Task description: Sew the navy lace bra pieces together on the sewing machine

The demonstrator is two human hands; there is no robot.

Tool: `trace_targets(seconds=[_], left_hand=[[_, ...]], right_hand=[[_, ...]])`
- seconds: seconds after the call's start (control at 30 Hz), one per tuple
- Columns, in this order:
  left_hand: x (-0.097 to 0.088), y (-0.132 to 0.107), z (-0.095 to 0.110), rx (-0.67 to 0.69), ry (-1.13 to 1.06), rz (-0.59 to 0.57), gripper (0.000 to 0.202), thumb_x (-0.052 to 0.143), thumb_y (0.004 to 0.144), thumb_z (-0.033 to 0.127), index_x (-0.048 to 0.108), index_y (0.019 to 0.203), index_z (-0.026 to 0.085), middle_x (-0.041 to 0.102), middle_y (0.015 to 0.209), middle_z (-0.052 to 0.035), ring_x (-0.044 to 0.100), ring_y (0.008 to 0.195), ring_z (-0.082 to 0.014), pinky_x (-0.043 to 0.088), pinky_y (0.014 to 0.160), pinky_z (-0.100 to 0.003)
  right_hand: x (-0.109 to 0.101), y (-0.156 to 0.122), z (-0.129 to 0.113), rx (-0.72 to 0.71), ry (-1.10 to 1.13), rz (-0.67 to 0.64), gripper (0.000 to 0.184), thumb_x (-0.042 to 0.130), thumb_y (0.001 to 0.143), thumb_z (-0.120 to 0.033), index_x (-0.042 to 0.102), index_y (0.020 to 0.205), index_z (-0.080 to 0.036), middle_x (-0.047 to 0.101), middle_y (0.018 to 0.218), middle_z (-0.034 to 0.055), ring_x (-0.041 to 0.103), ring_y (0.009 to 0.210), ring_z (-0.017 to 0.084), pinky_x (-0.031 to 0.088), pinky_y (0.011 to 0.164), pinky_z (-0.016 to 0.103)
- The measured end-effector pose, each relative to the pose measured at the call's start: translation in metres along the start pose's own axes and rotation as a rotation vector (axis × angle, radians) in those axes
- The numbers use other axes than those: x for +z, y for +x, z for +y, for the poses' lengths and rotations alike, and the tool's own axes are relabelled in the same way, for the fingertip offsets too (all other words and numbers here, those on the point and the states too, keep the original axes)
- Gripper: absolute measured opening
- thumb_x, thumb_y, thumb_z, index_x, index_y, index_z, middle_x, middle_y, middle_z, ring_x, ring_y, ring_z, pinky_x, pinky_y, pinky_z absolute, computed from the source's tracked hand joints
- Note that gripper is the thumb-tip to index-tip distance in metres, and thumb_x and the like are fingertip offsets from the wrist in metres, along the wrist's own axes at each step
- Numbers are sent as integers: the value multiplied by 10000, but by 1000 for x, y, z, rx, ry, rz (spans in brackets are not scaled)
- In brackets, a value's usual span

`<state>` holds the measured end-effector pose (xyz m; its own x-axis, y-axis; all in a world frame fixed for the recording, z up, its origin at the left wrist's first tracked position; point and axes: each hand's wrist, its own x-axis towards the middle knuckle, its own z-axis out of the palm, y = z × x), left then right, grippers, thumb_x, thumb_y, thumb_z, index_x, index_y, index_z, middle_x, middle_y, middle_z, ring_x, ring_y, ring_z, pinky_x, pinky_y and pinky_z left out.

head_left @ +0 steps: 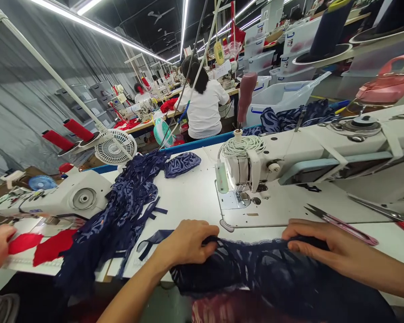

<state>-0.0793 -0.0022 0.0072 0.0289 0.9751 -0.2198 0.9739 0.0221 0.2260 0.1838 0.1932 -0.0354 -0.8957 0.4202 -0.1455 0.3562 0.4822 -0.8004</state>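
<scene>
A navy patterned bra [245, 264] hangs over the table's front edge, its stitched upper edge stretched between my hands. My left hand [193, 242] pinches that edge at the left cup. On the right, my right hand [309, 240] grips the same edge between thumb and fingers. Pink-handled thread snips [343, 224] lie just beyond my right hand. Behind the bra stands a white sewing machine [249, 166], its needle area apart from the fabric. A loose navy cup piece [182, 164] lies on the table farther back.
A heap of navy garments [128, 197] drapes over the table's left side. Larger scissors [380, 208] lie at the right. Another person's hand [0, 246] is near red pieces [54, 246] and a second machine [60, 193]. A person in white [205, 107] sits ahead.
</scene>
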Motion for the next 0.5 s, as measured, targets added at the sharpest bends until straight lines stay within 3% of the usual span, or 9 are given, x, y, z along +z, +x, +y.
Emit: trace_targets(seconds=[0.17,0.37,0.5], left_hand=[[-3,-1,-9,-98,73,13,243,571,822,139,584,1043,240,661,965,-38,598,813,-216,362,674,-293],[11,-5,-21,-182,-401,161,101,626,730,173,539,772,204,565,755,51,484,724,-139,333,664,-252],[14,-13,-23,-227,-625,152,215,708,718,321,559,805,193,526,757,51,435,715,-132,333,663,-243]], right_hand=[[-8,-6,7,42,2,-78,357,549,919,-586,715,1015,-285,692,1012,38,624,892,224,451,761,311],[-11,-12,3,26,-3,-72,301,576,905,-549,702,988,-288,688,962,11,618,857,204,443,724,298],[-11,-13,-1,53,-24,-53,308,580,897,-533,693,1072,-306,695,1024,6,617,840,191,451,698,277]])
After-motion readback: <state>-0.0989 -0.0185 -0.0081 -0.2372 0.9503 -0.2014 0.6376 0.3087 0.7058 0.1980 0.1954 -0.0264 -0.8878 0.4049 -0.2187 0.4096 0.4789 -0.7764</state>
